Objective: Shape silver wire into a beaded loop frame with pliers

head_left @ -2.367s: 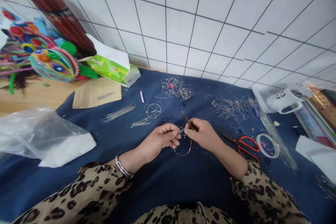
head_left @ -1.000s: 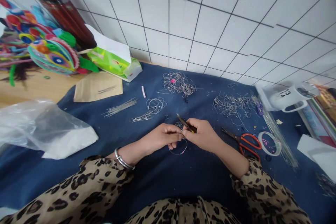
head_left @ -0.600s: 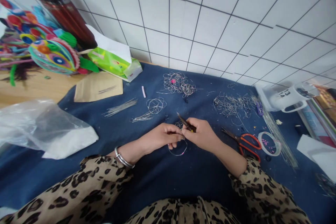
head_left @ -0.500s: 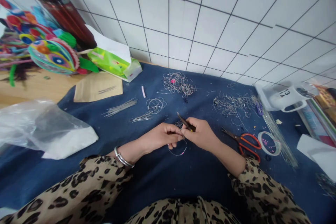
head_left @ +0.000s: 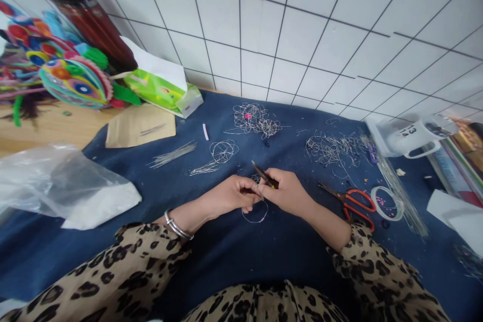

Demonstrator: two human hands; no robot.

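Observation:
My left hand [head_left: 238, 194] is closed, its thumb and fingertips pinching a thin wire loop [head_left: 262, 219]. The loop hangs below the fingers and carries a small pink bead or beads. My right hand [head_left: 287, 192] is wrapped round dark pliers [head_left: 266, 175], whose tips point up and left, away from the wire. Its thumb and index fingertips meet the wire beside my left fingertips, and the exact join there is hidden. Just behind the hands lies a small bunch of wire [head_left: 255, 178], partly covered.
Wire tangles [head_left: 253, 118] lie at the back, with cut wires [head_left: 173, 155] to the left. Orange-handled scissors [head_left: 358, 201] and a white ring-shaped dish [head_left: 387, 203] with pink beads sit right. A plastic bag [head_left: 68, 176], a red thermos [head_left: 81, 10] and a white mug [head_left: 415, 138] stand around.
Almost nothing differs. The whole view has shifted very slightly, and both hands keep the same grip on wire and pliers.

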